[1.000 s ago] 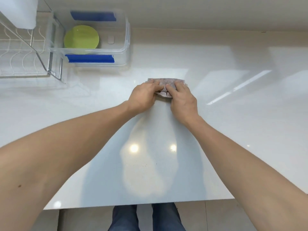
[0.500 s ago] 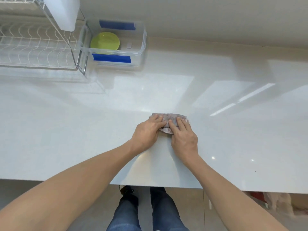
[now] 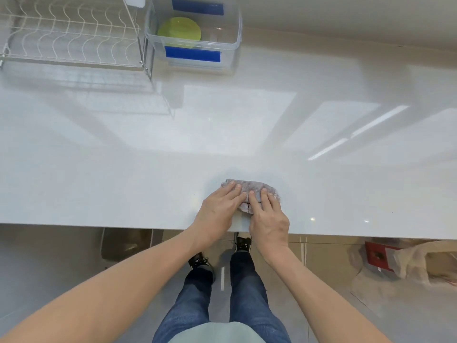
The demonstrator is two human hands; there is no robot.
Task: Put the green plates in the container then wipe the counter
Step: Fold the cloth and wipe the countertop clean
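A folded grey cloth [image 3: 249,191] is pressed flat onto the white desk [image 3: 123,169] near its front edge, just right of centre. It is covered from the near side by the left hand [image 3: 218,206] and the right hand [image 3: 268,214], set side by side with fingers straight. Nothing is gripped; each grip is open and merely bears down, presumably so that pressure is spread across the cloth for wiping. The green plates [image 3: 179,32] are already stacked inside the clear container [image 3: 232,49] at the far left, beside the wire rack [image 3: 71,35], so only wiping appears to be left.
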